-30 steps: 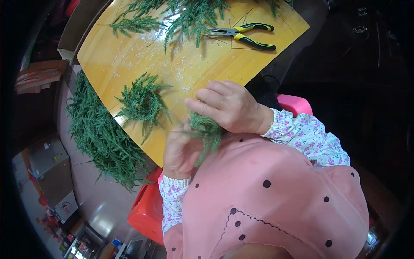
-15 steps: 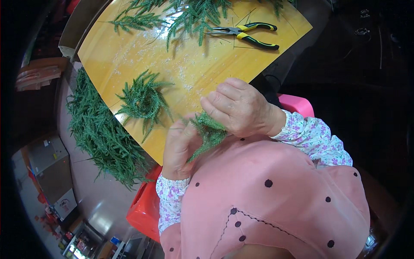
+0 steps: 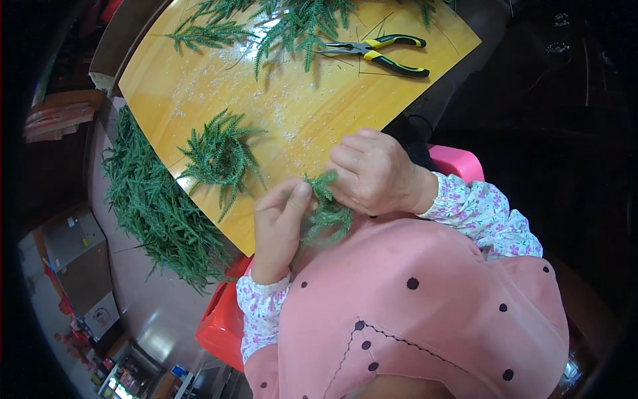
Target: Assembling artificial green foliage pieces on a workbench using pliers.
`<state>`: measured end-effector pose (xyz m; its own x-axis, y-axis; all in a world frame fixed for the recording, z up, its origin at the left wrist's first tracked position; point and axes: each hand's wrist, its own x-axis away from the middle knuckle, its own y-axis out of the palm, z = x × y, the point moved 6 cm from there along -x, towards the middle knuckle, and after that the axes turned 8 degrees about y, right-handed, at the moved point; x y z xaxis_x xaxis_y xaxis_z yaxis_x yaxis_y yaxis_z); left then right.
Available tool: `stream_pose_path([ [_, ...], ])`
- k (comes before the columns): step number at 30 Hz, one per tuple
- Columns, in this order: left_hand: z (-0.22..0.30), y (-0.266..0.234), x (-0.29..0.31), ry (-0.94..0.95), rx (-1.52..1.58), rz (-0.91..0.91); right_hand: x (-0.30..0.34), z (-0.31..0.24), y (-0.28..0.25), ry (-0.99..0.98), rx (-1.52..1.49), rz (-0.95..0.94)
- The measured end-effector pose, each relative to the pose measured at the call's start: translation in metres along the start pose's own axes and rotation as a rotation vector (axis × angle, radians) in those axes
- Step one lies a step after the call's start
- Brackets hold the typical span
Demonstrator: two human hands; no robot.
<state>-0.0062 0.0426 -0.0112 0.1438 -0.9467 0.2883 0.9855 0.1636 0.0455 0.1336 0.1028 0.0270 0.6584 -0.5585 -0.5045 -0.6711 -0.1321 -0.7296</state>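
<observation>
Close to my body, just past the table's near edge, an artificial pine sprig [image 3: 330, 216] is held between my two hands. My left hand [image 3: 282, 219] pinches its left side between thumb and fingers. My right hand [image 3: 375, 171] is closed in a fist against its right side; the fingertips are tucked under and hidden. A small green wreath [image 3: 219, 159] of the same foliage lies on the yellow wooden table [image 3: 292, 106], left of and beyond my hands.
Yellow-and-black long-nose pliers [image 3: 375, 53] lie at the table's far right, beside loose pine sprigs [image 3: 299, 26] and thin wires. White crumbs speckle the tabletop. A big heap of green foliage [image 3: 156, 206] lies left of the table. Red [image 3: 222, 326] and pink stools [image 3: 458, 161] flank me.
My left hand has moved up a little, its thumb now showing on the sprig. The sprig has turned between my hands, and my right hand has shifted slightly right.
</observation>
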Motion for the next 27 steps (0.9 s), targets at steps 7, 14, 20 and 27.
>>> stream_pose_path([
  [7, 0.05, 0.015, 0.003, 1.039, -1.025, 0.022, 0.005, 0.02, 0.023, 0.342, -0.548, -0.046],
  [14, 0.041, 0.015, 0.003, 1.037, -0.951, 0.102, 0.011, 0.032, 0.044, 0.823, -1.006, -0.334],
  [20, 0.048, 0.01, 0.01, 1.124, -1.15, 0.057, 0.004, 0.027, 0.051, 0.767, -0.867, -0.275],
  [27, 0.027, -0.018, 0.0, 0.273, 0.037, 0.18, -0.012, 0.025, 0.04, 0.742, -0.861, -0.105],
])
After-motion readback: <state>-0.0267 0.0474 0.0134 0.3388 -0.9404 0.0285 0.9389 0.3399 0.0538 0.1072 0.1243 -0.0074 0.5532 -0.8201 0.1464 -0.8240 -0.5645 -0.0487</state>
